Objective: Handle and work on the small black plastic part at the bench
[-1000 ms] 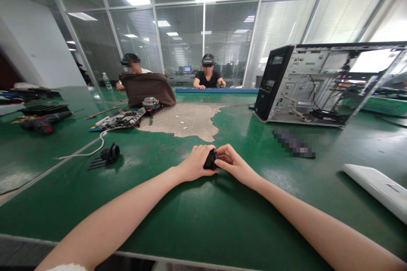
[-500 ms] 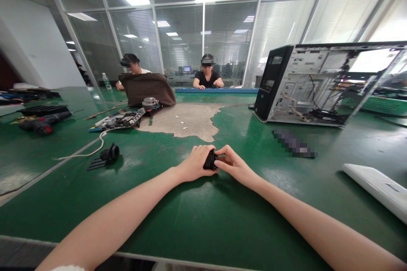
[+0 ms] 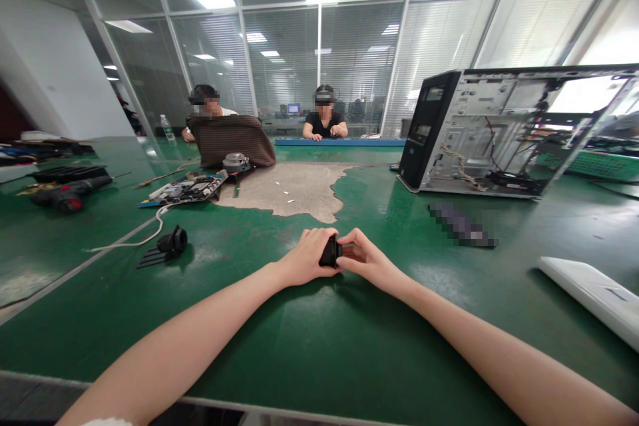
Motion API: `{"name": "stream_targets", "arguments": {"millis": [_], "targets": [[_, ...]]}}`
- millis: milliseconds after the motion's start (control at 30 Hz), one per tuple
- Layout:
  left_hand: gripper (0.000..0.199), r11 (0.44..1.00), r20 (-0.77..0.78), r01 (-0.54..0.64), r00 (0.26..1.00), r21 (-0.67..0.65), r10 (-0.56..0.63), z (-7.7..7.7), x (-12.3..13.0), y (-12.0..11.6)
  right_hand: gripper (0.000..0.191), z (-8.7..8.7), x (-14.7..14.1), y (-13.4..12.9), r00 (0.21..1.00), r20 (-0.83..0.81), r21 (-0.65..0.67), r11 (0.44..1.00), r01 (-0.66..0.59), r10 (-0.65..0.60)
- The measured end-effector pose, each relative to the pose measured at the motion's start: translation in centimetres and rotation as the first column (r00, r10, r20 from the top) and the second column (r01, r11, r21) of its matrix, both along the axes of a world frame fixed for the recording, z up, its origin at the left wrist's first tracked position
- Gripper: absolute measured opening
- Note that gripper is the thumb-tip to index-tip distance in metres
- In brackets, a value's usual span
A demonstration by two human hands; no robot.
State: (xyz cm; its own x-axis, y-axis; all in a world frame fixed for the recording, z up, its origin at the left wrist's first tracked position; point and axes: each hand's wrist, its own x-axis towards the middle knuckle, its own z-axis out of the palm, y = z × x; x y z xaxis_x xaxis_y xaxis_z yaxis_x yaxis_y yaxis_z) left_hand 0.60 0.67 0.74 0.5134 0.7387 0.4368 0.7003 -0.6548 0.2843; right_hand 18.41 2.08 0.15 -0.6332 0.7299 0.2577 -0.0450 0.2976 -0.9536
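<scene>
Just above the green tabletop, a small black box-shaped device (image 3: 328,251) with a rounded ridged part on its right side is between my hands. My left hand (image 3: 308,254) wraps around it from the left, fingers over the top and thumb below. From the right, the thumb and fingers of my right hand (image 3: 362,254) grip the ridged part. Both hands partly cover the device, so its exact kind is unclear. A black clamp-like mount (image 3: 170,241) with a round head and flat prongs lies off to the left.
An open computer case (image 3: 479,133) stands at right, with a pixelated dark object (image 3: 462,225) before it and a white slab-like device (image 3: 594,296) nearer. A circuit board (image 3: 187,188), cable (image 3: 150,234) and power drill (image 3: 72,195) lie left. Two people (image 3: 325,121) sit across the table.
My right thumb and fingers have shifted slightly around the device's ridged part, showing more of it. My left hand and the device stay in place.
</scene>
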Motion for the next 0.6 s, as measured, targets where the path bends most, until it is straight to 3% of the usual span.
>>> {"name": "stream_targets", "arguments": {"millis": [167, 333, 600], "targets": [[0.056, 1.0, 0.005, 0.003, 1.0, 0.013, -0.003, 0.05, 0.07, -0.01, 0.021, 0.02, -0.3, -0.07, 0.997, 0.013, 0.033, 0.996, 0.08, -0.08], [0.056, 1.0, 0.006, 0.014, 1.0, -0.005, -0.014, 0.22, 0.12, -0.08, 0.03, 0.14, -0.31, 0.04, 0.994, 0.038, 0.033, 0.994, 0.105, -0.106], [0.058, 1.0, -0.012, 0.003, 1.0, -0.005, -0.003, 0.0, -0.06, 0.05, 0.033, -0.2, 0.1, 0.27, 0.999, -0.005, 0.001, 0.999, -0.04, 0.04]]}}
